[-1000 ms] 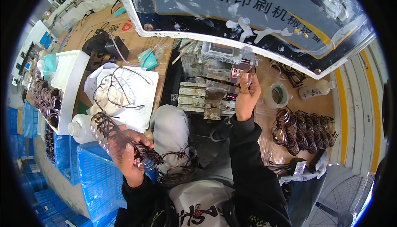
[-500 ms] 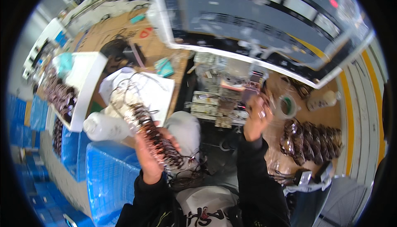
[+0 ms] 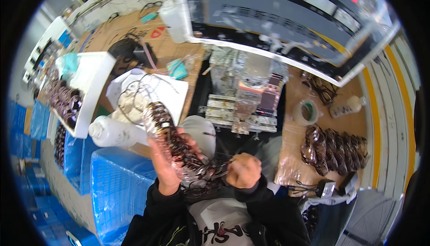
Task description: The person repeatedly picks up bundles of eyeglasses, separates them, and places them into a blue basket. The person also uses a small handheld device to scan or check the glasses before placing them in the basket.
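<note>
My left hand (image 3: 166, 165) is wrapped round a long stack of shiny brown eyeglass frames (image 3: 162, 125), tilted across my lap with thin temples tangled at its near end. At that end my right hand (image 3: 244, 170) is closed in a fist, with thin dark temple pieces running into it from the stack; most of what it grips is hidden by the fingers. Ahead of my hands stands a metal jig (image 3: 242, 107) with clamps and silver blocks, below a grey machine (image 3: 277, 26) with a white frame.
A white bottle (image 3: 117, 131) lies beside the stack. At right are another stack of frames (image 3: 333, 151), a tape roll (image 3: 306, 112) and a small bottle (image 3: 347, 107). To the left stand a white tray (image 3: 96, 80) of frames and a blue crate (image 3: 118, 192).
My right hand has come back from the jig toward me, to the near end of the stack, and closed. The left hand stays on the stack.
</note>
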The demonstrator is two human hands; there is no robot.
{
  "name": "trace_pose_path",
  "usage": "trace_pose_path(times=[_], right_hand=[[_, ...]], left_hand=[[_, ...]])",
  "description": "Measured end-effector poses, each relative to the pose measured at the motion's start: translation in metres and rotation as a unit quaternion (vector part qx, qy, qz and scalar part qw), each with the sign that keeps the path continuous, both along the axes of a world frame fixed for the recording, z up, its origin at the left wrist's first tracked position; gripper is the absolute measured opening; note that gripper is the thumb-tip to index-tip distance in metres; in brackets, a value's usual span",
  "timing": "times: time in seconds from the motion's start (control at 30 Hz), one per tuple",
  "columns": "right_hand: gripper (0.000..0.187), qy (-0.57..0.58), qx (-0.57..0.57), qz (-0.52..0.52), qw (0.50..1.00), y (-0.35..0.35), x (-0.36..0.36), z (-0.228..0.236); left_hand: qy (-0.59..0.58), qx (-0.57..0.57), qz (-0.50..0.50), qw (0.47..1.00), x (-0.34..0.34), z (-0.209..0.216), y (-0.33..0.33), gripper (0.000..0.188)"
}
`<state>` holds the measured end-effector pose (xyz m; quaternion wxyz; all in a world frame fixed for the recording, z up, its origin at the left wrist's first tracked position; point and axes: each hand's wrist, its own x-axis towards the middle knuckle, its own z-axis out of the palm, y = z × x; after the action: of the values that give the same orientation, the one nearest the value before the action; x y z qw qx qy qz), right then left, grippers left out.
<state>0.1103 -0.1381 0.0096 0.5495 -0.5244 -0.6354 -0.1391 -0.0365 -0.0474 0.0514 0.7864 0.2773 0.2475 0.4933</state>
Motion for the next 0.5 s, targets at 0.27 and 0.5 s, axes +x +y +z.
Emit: trace_pose_path(times=[0.27, 0.5], right_hand=[[0.044, 0.077, 0.010, 0.035, 0.996, -0.001, -0.024, -0.014], [0.048, 0.129, 0.053, 0.052, 0.989, 0.008, -0.039, -0.023]], left_hand=[[0.070, 0.212, 0.067, 0.972, 0.012, -0.014, -0.012, 0.081], [0.064, 0.325, 0.107, 0.937, 0.026, -0.014, -0.023, 0.071]])
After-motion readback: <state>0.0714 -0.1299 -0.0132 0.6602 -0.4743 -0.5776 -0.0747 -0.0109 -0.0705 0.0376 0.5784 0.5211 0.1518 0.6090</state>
